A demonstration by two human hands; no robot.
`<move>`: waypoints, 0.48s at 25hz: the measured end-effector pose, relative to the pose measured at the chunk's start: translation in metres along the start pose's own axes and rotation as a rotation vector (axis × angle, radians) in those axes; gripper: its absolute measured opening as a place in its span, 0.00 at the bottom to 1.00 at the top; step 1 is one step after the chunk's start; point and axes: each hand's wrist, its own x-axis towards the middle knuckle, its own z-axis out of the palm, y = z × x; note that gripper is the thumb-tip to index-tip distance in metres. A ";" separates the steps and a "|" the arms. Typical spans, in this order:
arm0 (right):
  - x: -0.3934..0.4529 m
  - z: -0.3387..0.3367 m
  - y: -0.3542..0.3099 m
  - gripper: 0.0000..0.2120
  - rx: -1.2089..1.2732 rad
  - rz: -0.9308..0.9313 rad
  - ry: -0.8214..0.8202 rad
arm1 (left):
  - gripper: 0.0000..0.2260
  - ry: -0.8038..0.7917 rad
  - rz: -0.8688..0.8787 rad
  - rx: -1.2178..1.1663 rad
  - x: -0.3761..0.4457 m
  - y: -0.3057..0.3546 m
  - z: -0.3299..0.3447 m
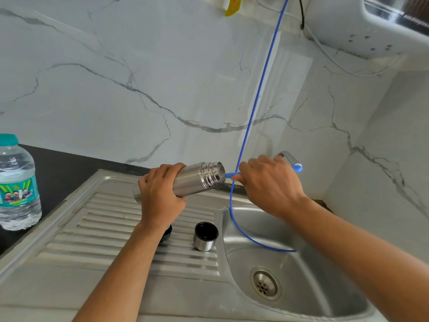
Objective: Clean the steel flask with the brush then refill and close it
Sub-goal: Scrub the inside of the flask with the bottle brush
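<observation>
Lying almost level above the ribbed draining board (130, 231), the steel flask (197, 181) is gripped around its body by the left hand (160, 196), whose fingers are curled over the top of it, and its open threaded mouth is turned to the right, toward the sink basin (320, 282). A blue brush handle (232, 175) is held just outside that mouth by the right hand (270, 184), the fingers being closed round it; its rounded far end is seen past the knuckles, beside the spout of the tap (287, 156). The brush head cannot be made out. A thin blue tube (260, 89) is hung from above, down the marble wall (139, 77), and is curved into the basin. On the draining board, near the basin's edge, a steel cup-shaped cap (205, 237) is stood with its dark open side up, and a black stopper (167, 233) is half hidden just behind the left wrist. A plastic water bottle (17, 184) with a teal cap is stood upright on the dark counter (60, 168) at the far left, well apart from the flask.
</observation>
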 end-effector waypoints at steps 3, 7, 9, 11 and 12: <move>0.007 -0.005 0.013 0.26 0.796 0.336 -0.739 | 0.33 0.000 0.096 0.037 0.001 0.000 -0.003; 0.006 -0.013 0.029 0.27 0.914 0.398 -0.844 | 0.33 -0.044 0.158 0.098 0.001 0.005 -0.002; 0.000 -0.017 0.015 0.24 0.336 0.222 -0.497 | 0.33 -0.031 0.098 0.088 0.000 0.005 0.000; -0.004 -0.025 -0.004 0.19 0.059 0.097 -0.264 | 0.32 -0.015 0.035 0.054 -0.003 0.006 0.002; -0.001 -0.027 -0.010 0.16 0.052 0.076 -0.228 | 0.32 -0.011 0.016 0.041 -0.004 0.007 0.003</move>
